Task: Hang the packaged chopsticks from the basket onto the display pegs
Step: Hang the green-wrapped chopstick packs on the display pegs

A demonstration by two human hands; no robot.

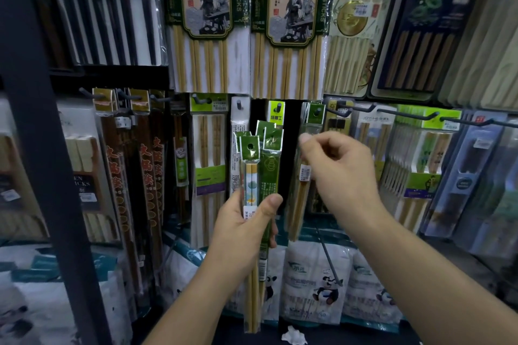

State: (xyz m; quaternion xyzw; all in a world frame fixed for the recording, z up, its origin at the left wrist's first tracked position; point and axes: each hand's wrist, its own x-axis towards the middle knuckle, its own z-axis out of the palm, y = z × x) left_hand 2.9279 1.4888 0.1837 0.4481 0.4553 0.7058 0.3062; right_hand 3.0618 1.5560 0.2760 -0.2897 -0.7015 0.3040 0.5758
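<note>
Head view: our left hand grips the bunch of slim green-topped clear chopstick packs upright, hang holes above the fingers. Right hand, loosely curled, is nearer the dark metal peg up-right of them; can't tell if it pinches anything.

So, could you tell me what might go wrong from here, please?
1. The left hand grips several packs at once, fanned out at the top; one could slip out.
2. The right hand is close by the hanging pack, which hangs tilted from its peg; a nudge might pull it off.
</note>
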